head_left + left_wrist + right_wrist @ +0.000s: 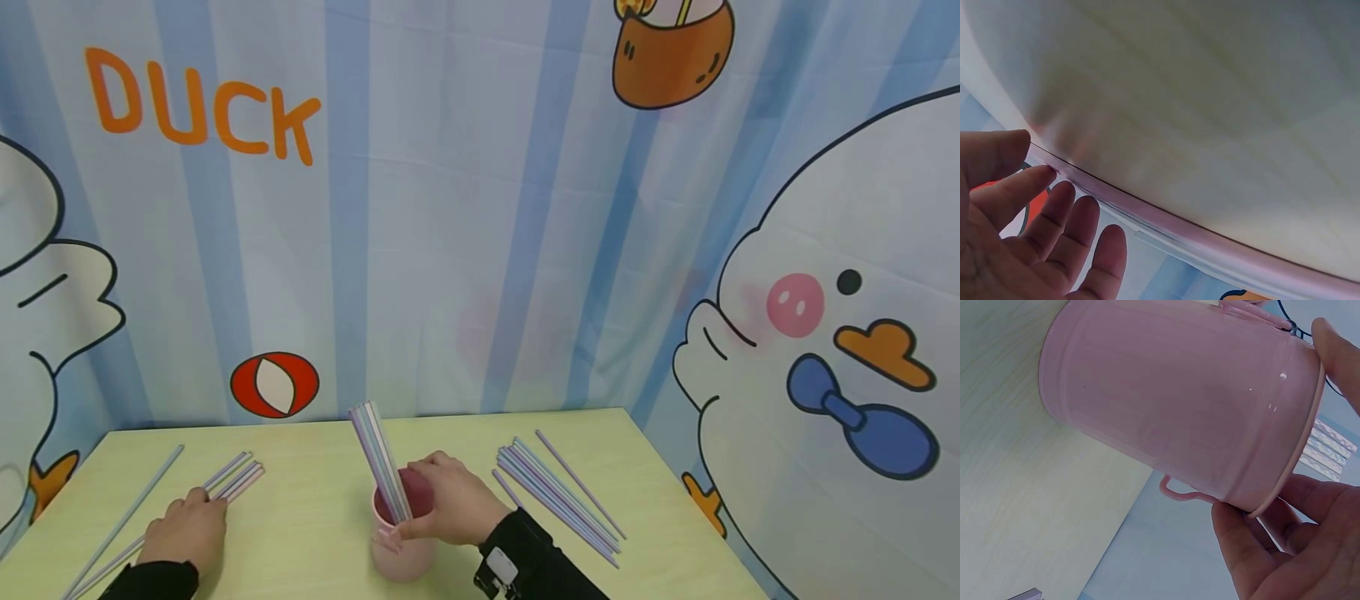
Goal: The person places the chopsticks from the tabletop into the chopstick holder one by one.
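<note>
A pink metal pail [402,557] with small side loops stands in the middle of the table. My right hand [459,502] grips its rim, thumb at the near side and fingers over the far side. A bundle of pastel paper straws [381,462] leans to the left inside the pail; their patterned ends show past the rim in the right wrist view. My left hand [187,532] rests over several loose straws [242,479] at the left. In the left wrist view its fingers [1079,228] are spread and slightly bent, thumb apart from them, tips at a pink straw [1166,219].
A single pale straw [123,521] lies slantwise left of my left hand. On the right of the table [315,533] lies another group of straws [558,500], with one purple straw [581,485] apart from it. A striped duck-print curtain [442,208] hangs behind the table.
</note>
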### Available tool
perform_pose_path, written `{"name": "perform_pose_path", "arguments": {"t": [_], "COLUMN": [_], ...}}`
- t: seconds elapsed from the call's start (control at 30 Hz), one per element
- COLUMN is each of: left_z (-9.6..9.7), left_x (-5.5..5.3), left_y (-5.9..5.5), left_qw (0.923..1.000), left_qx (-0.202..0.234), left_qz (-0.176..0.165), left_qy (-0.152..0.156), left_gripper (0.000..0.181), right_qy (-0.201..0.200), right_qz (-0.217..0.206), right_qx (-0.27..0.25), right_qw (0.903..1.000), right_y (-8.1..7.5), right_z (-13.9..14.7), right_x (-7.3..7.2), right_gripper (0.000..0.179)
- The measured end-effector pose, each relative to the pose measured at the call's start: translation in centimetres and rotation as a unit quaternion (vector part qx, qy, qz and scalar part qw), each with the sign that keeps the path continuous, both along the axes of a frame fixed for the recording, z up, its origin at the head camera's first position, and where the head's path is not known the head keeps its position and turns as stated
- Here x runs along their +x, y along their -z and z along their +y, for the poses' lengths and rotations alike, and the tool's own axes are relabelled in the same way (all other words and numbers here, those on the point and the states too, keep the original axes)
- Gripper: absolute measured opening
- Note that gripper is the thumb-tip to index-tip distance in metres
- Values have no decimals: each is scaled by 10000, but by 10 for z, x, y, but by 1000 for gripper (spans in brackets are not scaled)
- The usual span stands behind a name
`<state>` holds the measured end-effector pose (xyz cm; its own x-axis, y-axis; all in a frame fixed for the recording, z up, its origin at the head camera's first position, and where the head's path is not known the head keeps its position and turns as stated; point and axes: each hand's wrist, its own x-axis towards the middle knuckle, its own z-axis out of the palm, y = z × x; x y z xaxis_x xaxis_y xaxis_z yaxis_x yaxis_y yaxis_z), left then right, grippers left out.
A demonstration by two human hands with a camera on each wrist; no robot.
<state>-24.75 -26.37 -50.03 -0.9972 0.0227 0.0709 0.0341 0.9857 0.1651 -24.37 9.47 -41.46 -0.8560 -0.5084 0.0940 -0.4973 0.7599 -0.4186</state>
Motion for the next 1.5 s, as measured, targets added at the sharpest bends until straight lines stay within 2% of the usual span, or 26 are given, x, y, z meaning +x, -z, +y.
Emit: {"name": "perform_pose_path", "arguments": {"t": [0.13,0.4,0.57,0.73,1.1,1.33,1.5], "left_z": [0,6,14,20,40,46,48], "left_x": [0,1,3,4,6,5,1], "left_y": [-1,-2,-7,-7,-9,-10,-18], "left_qw": [9999,9992,9991,9990,9988,9982,9973], "left_qx": [-36,-96,-3,165,70,297,552], "left_qz": [-19,223,179,7,-153,-158,5], "left_qy": [119,302,387,413,455,504,491], "left_gripper": [16,7,4,7,9,18,23], "right_qy": [-10,-22,10,19,33,22,26], "right_qz": [40,48,-2,-47,-33,-37,-22], "right_qx": [28,42,13,-20,8,-19,-12], "right_qw": [10000,10000,10000,10000,10000,10000,10000], "right_y": [0,0,-1,-1,-2,-2,-1], "right_z": [0,0,0,0,-1,0,0], "right_x": [-1,-1,0,0,1,1,0], "right_gripper": [76,76,76,74,75,74,74]}}
